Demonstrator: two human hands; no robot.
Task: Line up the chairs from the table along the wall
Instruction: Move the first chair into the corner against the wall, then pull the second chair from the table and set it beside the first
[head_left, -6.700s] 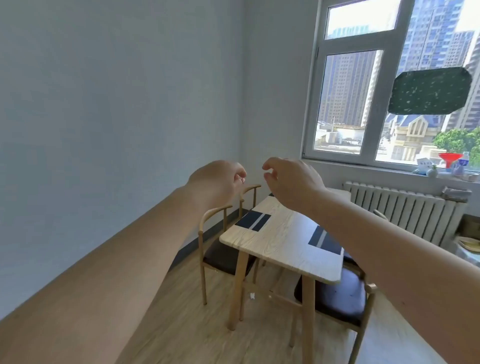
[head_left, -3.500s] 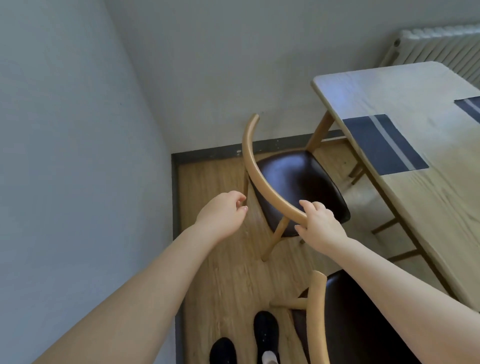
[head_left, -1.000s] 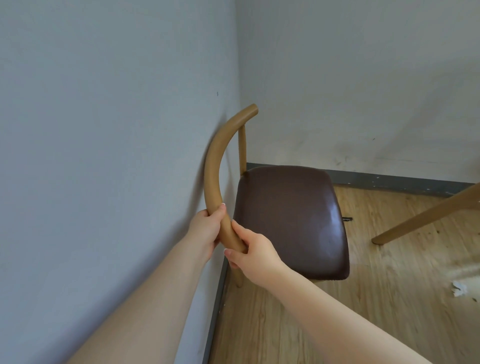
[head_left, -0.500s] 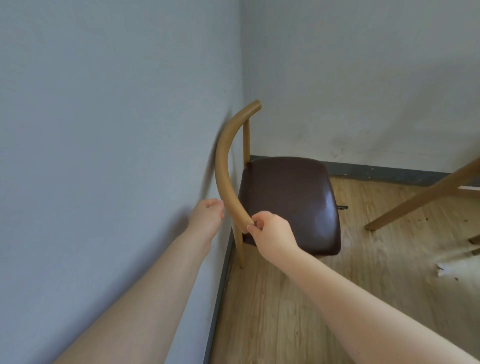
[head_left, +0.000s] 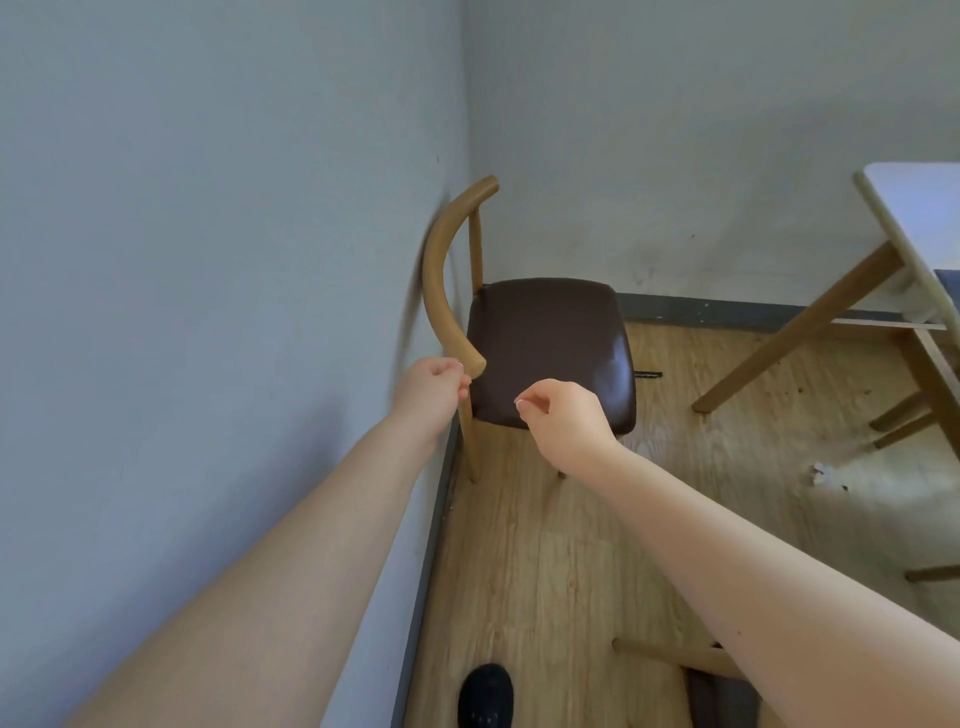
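A wooden chair with a dark brown seat stands in the room's corner, its curved backrest against the left wall. My left hand hovers just beside the near end of the backrest, fingers curled in, holding nothing. Over the front edge of the seat, my right hand is off the chair, with its fingers loosely curled and nothing in them. A second chair shows only partly at the bottom right, behind my right forearm.
The light wooden table with slanted legs stands at the right. A white paper scrap lies on the wood floor near it. My black shoe is at the bottom edge. A dark skirting board runs along both walls.
Both hands have let go of the chair's backrest and pulled back a little. The chair stays against the left wall. The view has drawn back, showing the table.
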